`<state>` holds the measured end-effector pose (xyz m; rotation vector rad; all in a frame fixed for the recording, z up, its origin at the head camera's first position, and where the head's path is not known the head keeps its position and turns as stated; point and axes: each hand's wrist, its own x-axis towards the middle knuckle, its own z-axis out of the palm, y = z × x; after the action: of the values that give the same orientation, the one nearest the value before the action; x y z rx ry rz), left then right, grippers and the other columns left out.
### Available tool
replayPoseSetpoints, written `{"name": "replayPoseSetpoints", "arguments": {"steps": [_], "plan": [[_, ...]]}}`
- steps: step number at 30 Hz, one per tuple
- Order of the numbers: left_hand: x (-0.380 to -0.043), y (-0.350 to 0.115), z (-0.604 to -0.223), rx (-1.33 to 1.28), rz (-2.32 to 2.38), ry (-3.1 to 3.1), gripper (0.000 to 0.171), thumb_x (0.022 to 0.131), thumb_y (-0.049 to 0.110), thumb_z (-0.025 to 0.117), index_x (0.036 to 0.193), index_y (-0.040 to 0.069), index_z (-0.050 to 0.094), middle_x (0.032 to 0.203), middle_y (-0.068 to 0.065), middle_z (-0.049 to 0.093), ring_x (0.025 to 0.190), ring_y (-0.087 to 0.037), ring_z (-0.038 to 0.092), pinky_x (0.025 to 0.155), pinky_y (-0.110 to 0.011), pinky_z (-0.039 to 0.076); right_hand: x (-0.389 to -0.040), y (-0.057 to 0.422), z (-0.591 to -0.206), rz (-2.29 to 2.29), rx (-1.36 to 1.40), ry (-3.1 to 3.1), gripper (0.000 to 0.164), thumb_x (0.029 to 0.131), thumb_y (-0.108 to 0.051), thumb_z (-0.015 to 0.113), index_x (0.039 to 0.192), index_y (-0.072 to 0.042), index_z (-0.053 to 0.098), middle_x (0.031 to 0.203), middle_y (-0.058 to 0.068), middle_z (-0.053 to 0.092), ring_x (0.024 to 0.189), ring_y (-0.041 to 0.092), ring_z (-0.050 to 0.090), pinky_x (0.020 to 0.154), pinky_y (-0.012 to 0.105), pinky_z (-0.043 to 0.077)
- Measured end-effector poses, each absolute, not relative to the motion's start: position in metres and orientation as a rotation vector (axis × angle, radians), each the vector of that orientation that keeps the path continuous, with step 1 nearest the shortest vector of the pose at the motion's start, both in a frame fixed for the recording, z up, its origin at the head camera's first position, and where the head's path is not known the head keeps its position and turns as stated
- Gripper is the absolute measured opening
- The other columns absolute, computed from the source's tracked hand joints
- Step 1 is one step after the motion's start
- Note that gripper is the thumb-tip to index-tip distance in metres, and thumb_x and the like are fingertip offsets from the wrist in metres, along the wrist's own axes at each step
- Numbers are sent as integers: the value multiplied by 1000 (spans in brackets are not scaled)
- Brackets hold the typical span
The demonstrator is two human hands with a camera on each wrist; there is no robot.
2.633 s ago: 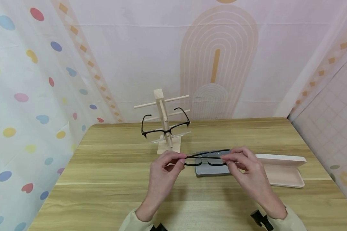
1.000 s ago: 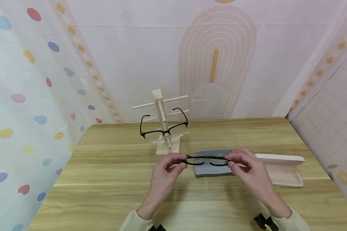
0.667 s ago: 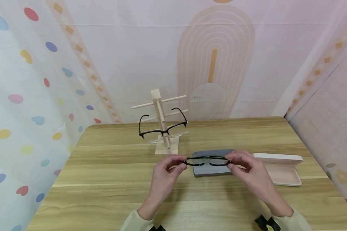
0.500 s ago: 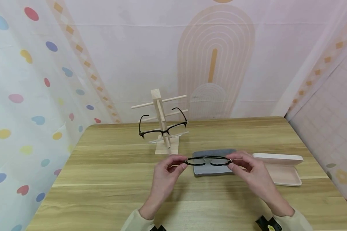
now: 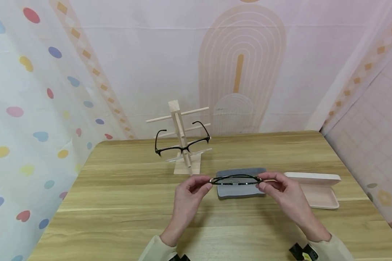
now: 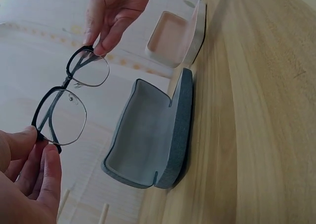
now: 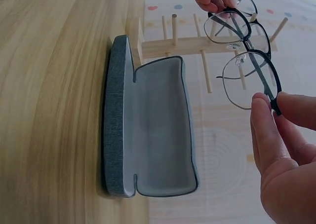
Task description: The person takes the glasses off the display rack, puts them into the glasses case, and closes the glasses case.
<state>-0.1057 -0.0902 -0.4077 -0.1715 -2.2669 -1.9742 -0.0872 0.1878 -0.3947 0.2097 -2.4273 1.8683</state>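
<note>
- Glasses (image 6: 66, 82), arms folded, are held up, pinched at either end by our left hand (image 5: 190, 195) and right hand (image 5: 285, 194).
- Yellow marking on our black wrist device (image 5: 302, 252): too small to read.
- Grey case (image 5: 241, 192), open below them; pale case (image 5: 320, 197), open to its right.
- Wooden stand (image 5: 179, 127) bearing black-framed spectacles (image 5: 184, 149).
- Wood-grain tabletop (image 5: 117, 206); patterned curtain (image 5: 143, 65) behind.

And there I see the wooden stand (image 5: 180, 130) towards the back of the bench (image 5: 117, 203), black-framed glasses (image 5: 184, 148) resting on it, a pink-lined case (image 5: 318, 197) lying open over right, patterned backdrop (image 5: 143, 72) rising behind
</note>
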Motion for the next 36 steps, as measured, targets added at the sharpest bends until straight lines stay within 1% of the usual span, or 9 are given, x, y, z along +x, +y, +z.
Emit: {"name": "replayPoseSetpoints", "arguments": {"steps": [3, 7, 13, 18, 22, 25, 29, 34, 36], "plan": [[-107, -89, -410, -159, -1989, -2267, 12, 89, 4, 80, 102, 3, 78, 99, -9, 75, 87, -14, 70, 75, -20, 57, -89, 188, -395, 1867, 167, -2437, 26, 99, -8, 71, 123, 3, 69, 106, 17, 75, 91, 16, 75, 77, 29, 62], [-109, -89, -412, -158, -2008, -2263, 12, 89, 5, 80, 101, 2, 78, 100, -10, 75, 86, -14, 70, 75, -20, 57, -91, 189, -397, 1837, 116, -2460, 28, 99, -13, 72, 123, 1, 70, 105, 15, 75, 90, 15, 75, 77, 30, 62], [-112, -86, -416, -159, -2042, -2246, 12, 90, 4, 80, 100, 0, 78, 98, -11, 76, 82, -12, 70, 73, -20, 57, -92, 191, -401, 1688, 119, -2501, 27, 98, -17, 74, 121, -3, 72, 104, 10, 74, 84, 9, 69, 73, 23, 58], [-114, -84, -420, -134, -2074, -2240, 13, 90, 4, 79, 101, -2, 77, 98, -13, 76, 80, -11, 69, 73, -21, 58, -95, 192, -404, 1634, 113, -2515, 26, 99, -19, 73, 120, -4, 73, 107, 8, 74, 87, 7, 68, 75, 20, 56], [-116, -82, -423, -109, -2083, -2241, 17, 91, 9, 80, 103, -3, 77, 97, -14, 76, 82, -17, 70, 73, -22, 58, -96, 193, -406, 1627, 118, -2520, 26, 99, -21, 73, 119, -3, 73, 106, 9, 74, 89, 6, 68, 77, 20, 56], [-117, -80, -426, -85, -2100, -2238, 18, 91, 10, 80, 103, -3, 77, 97, -14, 76, 83, -22, 71, 75, -27, 59, -97, 193, -407, 1629, 113, -2522, 26, 99, -21, 73, 117, -3, 73, 106, 9, 74, 88, 7, 68, 77, 20, 56], [-119, -79, -429, -55, -2133, -2225, 17, 91, 9, 80, 103, -3, 77, 97, -14, 76, 84, -23, 70, 77, -31, 61, -99, 194, -410, 1624, 100, -2528, 26, 99, -23, 73, 117, -4, 73, 105, 8, 74, 88, 7, 68, 76, 20, 56], [-121, -76, -432, -30, -2167, -2206, 18, 92, 7, 79, 104, -5, 75, 98, -14, 75, 84, -20, 70, 76, -26, 60, -102, 194, -412, 1602, 90, -2544, 26, 99, -23, 73, 116, -3, 73, 104, 9, 74, 90, 8, 68, 78, 19, 56], [-121, -75, -433, -22, -2182, -2195, 19, 92, 7, 79, 105, -6, 74, 99, -14, 75, 83, -17, 70, 75, -24, 59, -103, 194, -413, 1593, 78, -2554, 26, 100, -23, 72, 115, -3, 73, 105, 9, 75, 91, 8, 68, 79, 19, 56]]}}
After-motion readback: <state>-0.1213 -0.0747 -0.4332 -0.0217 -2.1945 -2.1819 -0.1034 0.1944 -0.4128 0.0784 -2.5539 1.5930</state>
